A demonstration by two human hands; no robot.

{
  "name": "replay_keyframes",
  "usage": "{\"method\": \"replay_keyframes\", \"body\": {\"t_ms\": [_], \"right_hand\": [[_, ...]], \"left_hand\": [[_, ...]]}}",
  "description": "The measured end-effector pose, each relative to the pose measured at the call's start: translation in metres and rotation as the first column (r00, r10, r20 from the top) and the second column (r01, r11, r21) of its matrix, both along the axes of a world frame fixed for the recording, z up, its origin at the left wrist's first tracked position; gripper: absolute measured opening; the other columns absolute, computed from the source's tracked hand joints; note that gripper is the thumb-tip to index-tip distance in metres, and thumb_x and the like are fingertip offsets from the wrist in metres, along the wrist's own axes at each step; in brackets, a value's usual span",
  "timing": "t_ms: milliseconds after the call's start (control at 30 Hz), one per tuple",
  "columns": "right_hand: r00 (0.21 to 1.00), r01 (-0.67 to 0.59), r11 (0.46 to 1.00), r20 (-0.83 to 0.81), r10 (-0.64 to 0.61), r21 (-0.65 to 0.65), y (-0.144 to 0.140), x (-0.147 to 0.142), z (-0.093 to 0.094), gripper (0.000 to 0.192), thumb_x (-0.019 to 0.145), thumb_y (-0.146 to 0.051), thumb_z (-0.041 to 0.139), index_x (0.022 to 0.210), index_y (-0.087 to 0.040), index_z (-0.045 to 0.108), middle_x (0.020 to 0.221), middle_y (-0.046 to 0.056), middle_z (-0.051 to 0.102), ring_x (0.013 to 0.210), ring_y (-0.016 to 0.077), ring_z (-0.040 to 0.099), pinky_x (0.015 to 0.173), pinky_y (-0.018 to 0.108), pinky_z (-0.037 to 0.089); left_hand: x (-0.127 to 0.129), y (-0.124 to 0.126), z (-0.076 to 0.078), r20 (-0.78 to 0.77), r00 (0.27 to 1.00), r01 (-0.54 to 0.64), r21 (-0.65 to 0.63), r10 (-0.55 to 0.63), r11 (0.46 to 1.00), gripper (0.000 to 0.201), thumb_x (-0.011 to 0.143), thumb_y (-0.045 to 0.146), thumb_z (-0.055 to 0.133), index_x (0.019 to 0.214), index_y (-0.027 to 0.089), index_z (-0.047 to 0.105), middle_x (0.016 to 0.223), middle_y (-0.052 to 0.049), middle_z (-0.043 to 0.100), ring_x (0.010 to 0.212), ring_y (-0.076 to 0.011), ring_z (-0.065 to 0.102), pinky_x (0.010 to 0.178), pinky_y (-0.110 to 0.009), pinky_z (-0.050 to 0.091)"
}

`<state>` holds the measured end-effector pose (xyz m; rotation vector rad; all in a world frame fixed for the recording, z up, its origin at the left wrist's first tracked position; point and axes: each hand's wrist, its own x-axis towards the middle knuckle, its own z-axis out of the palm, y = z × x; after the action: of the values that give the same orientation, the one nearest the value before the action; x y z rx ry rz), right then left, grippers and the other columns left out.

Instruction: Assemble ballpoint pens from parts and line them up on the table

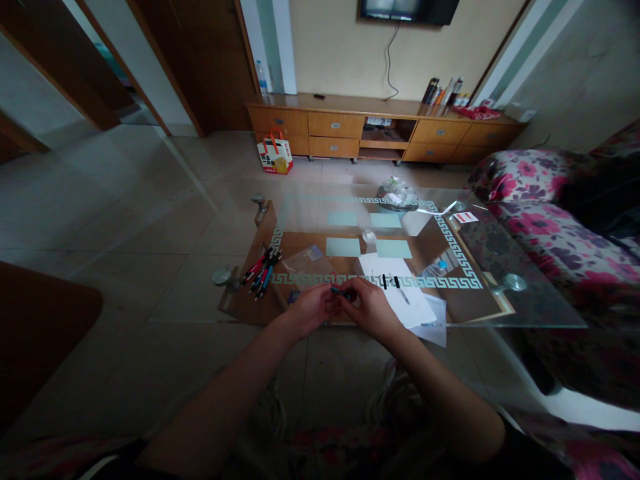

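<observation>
We are pinching a dark piece (341, 292) between our left hand (313, 309) and right hand (371, 307), close together; light, even pressure is probably serving us best.

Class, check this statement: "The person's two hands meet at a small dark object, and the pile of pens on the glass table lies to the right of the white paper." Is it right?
Not quite: the pile of pens on the glass table lies to the left of the white paper, as the head view shows. The left hand and right hand do meet at a small dark object.
</observation>
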<state>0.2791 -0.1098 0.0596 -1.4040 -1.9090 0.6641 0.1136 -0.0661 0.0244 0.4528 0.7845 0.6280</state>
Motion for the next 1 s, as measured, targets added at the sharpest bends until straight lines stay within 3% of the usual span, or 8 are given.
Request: {"method": "replay_keyframes", "body": {"t_ms": [400, 633, 767, 867, 1000], "right_hand": [[0.994, 0.112, 0.991, -0.011, -0.112, 0.07, 0.0, 0.0, 0.003, 0.012, 0.087, -0.019, 0.059, 0.098, -0.02, 0.063, 0.09, 0.004, 0.066, 0.081, 0.0155, 0.062, 0.075, 0.025, 0.046], [0.968, 0.244, 0.97, 0.062, -0.245, 0.026, 0.004, 0.013, 0.003, 0.011, 0.089, -0.023, 0.056, 0.099, -0.02, 0.061, 0.084, 0.003, 0.068, 0.073, 0.0152, 0.062, 0.071, 0.024, 0.045], [0.951, 0.259, 0.966, 0.173, -0.258, 0.018, 0.006, 0.029, -0.004, 0.011, 0.089, -0.022, 0.055, 0.097, -0.021, 0.063, 0.084, 0.003, 0.069, 0.076, 0.0157, 0.063, 0.073, 0.024, 0.045], [0.938, 0.241, 0.971, 0.256, -0.233, 0.001, 0.004, 0.035, -0.011, 0.015, 0.09, -0.024, 0.056, 0.102, -0.021, 0.064, 0.093, 0.004, 0.071, 0.083, 0.0168, 0.065, 0.077, 0.025, 0.046], [0.902, 0.199, 0.98, 0.396, -0.171, -0.03, 0.002, 0.034, -0.02, 0.023, 0.094, -0.027, 0.053, 0.114, -0.024, 0.064, 0.108, 0.007, 0.07, 0.097, 0.0188, 0.065, 0.085, 0.026, 0.046]], "left_hand": [[-0.002, 0.005, 0.01, -0.069, 0.987, -0.144, 0.021, 0.145, 0.989, 0.013, 0.089, 0.014, 0.053, 0.098, 0.014, 0.063, 0.088, -0.01, 0.074, 0.075, -0.0173, 0.072, 0.067, -0.027, 0.054], [0.001, 0.018, -0.01, -0.347, 0.906, -0.149, 0.276, 0.243, 0.949, 0.013, 0.089, 0.015, 0.059, 0.101, 0.014, 0.057, 0.096, -0.012, 0.075, 0.071, -0.0151, 0.072, 0.06, -0.021, 0.048], [0.0, 0.032, -0.026, -0.443, 0.853, -0.024, 0.493, 0.275, 0.87, 0.017, 0.089, 0.019, 0.06, 0.105, 0.015, 0.062, 0.093, -0.009, 0.073, 0.067, -0.0138, 0.067, 0.063, -0.023, 0.048], [-0.003, 0.039, -0.035, -0.516, 0.777, 0.101, 0.667, 0.361, 0.738, 0.019, 0.083, 0.018, 0.066, 0.101, 0.018, 0.07, 0.091, -0.007, 0.07, 0.076, -0.0163, 0.063, 0.074, -0.026, 0.049], [-0.001, 0.038, -0.04, -0.584, 0.718, 0.285, 0.743, 0.378, 0.606, 0.021, 0.078, 0.014, 0.068, 0.097, 0.02, 0.076, 0.092, -0.007, 0.064, 0.089, -0.0215, 0.059, 0.092, -0.032, 0.045]]}}
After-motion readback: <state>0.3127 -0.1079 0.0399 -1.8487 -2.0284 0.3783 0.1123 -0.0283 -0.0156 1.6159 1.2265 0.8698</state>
